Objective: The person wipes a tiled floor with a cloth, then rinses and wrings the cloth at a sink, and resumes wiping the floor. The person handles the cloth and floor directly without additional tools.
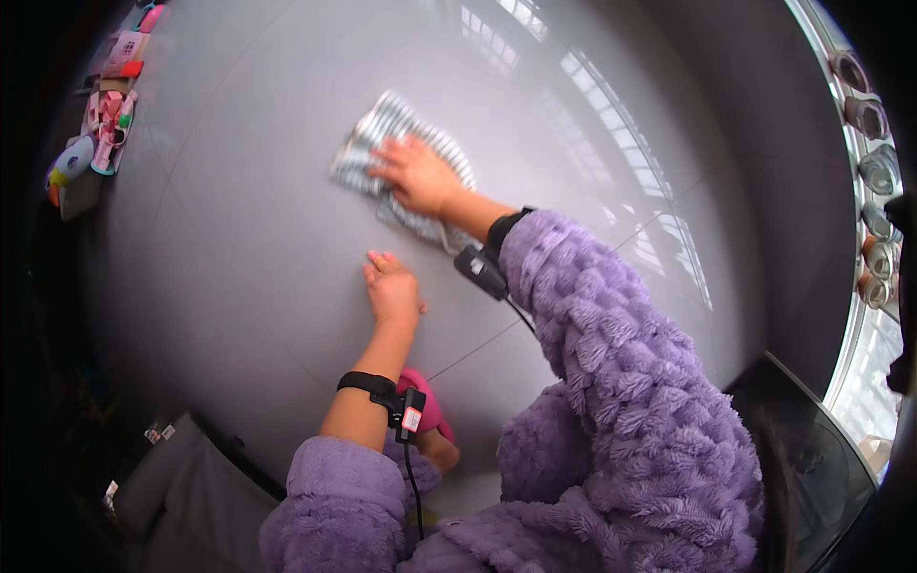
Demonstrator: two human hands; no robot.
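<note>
A striped grey and white cloth [384,122] lies crumpled on the grey tiled floor [258,239]. My right hand [417,176] rests on top of it, palm down, with its fingers spread and slightly blurred. Part of the cloth is hidden under that hand and wrist. Nearer to me, my left hand [392,291] is apart from the cloth and close over the floor. Its fingers are loosely bent, the thumb stands off to the side, and nothing shows in it.
Toys in pink and other colours [110,119] line the far left. Several glass jars [877,170] stand along a bright window ledge at right. A pink slipper [427,406] is on my foot below my left hand. Dark grey fabric [201,497] lies at lower left.
</note>
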